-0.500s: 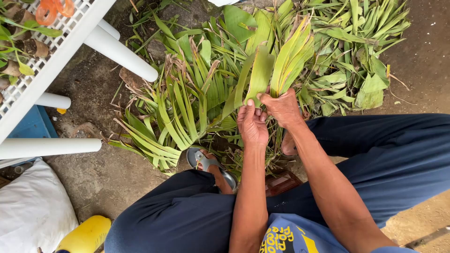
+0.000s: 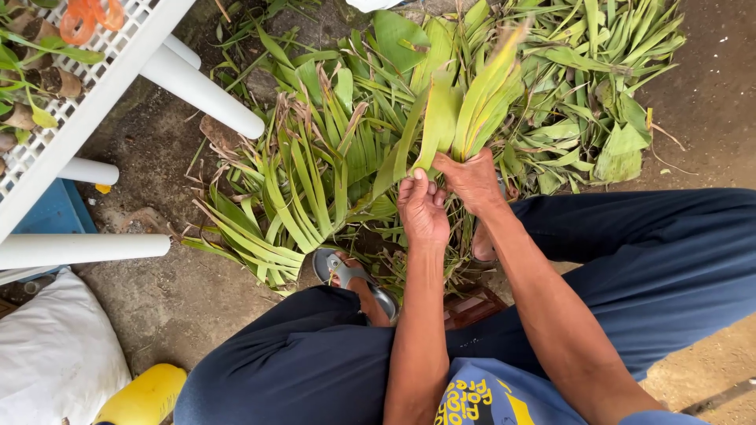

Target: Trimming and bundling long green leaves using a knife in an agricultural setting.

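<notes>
My left hand [image 2: 423, 208] and my right hand [image 2: 472, 181] are close together, both gripping the base of a bunch of long green leaves [image 2: 465, 102] that fans upward from my fingers. The left thumb presses one folded leaf [image 2: 435, 122]. The bunch's yellowish tips at the upper right are blurred. Underneath lies a big heap of cut green leaves [image 2: 315, 173] spread over the dirt ground. My knees in dark blue trousers frame the hands.
A white plastic rack [image 2: 94, 79] with round legs stands at the upper left, holding small potted seedlings. A white sack [image 2: 55, 354] and a yellow container [image 2: 146, 393] lie at the lower left. My sandalled foot [image 2: 350, 275] rests among the leaves. Bare dirt shows on the right.
The leaf bunch in my hands has swung slightly, its tips now blurred; both hands have shifted up a little and keep their grip.
</notes>
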